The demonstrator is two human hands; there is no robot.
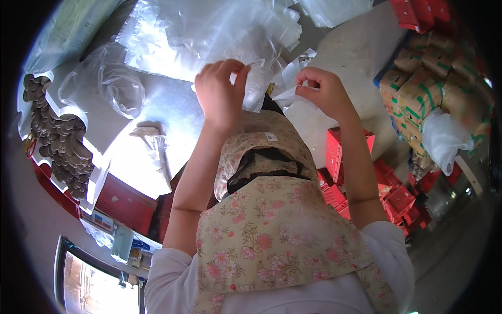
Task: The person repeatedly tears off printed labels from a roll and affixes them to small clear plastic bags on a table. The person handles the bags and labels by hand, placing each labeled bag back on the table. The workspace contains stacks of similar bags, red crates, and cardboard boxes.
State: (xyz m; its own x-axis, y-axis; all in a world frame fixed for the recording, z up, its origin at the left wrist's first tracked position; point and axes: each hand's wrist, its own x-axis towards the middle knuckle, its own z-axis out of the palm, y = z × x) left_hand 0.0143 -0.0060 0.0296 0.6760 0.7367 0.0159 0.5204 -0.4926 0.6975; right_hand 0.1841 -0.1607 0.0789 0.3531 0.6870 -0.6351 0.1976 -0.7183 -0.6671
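Observation:
My left hand point(222, 89) is raised over the front of the work surface, thumb and fingers pinched on the edge of a clear plastic bag point(254, 95). Opposite it, my right hand point(325, 93) has its fingers curled and closed on a thin, whitish piece of plastic film point(288, 97). Whether both hands grip one and the same bag, I cannot tell. Beyond my left hand lies a shiny stack of flat clear bags point(172, 42). A filled bag with a pale mushroom-like piece point(146, 132) at its top rests on the surface left of my left forearm.
Grey-capped mushrooms point(63, 138) are heaped in a white-lined container at the left. A loose crumpled plastic bag point(121, 89) lies nearby. Red plastic crates point(125, 201) stand below, with more red crates point(392, 193) at the right. Brown packages with green markings point(418, 94) are stacked far right.

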